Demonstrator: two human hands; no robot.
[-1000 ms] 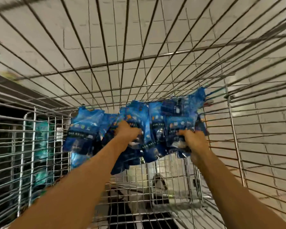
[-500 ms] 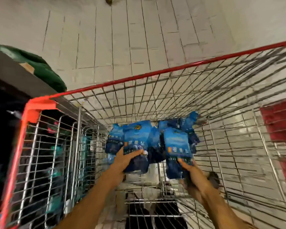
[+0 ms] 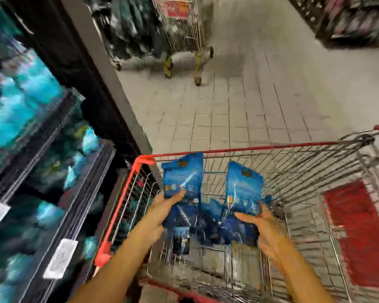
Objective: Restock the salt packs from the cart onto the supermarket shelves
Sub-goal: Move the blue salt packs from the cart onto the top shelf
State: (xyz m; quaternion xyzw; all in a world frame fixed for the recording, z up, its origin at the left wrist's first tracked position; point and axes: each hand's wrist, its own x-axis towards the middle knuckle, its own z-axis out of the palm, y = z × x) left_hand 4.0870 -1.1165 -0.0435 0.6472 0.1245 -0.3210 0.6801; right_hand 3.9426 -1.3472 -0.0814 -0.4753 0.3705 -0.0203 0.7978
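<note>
Two blue salt packs (image 3: 210,193), glossy, blurred, gripped over cart (image 3: 271,145)

a second wire trolley (image 3: 185,29) stands up the tiled aisle floor (image 3: 239,110), another blurred display (image 3: 359,18) far right

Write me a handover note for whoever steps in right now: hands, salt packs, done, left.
Left hand: grips a blue salt pack, raised over the cart.
Right hand: grips a second blue pack, same height.
More blue packs lie in the cart basket below the hands.
Shelves are to the left, view blurred.
Done: two packs picked up.
Left: shelve both, then the rest.
</note>
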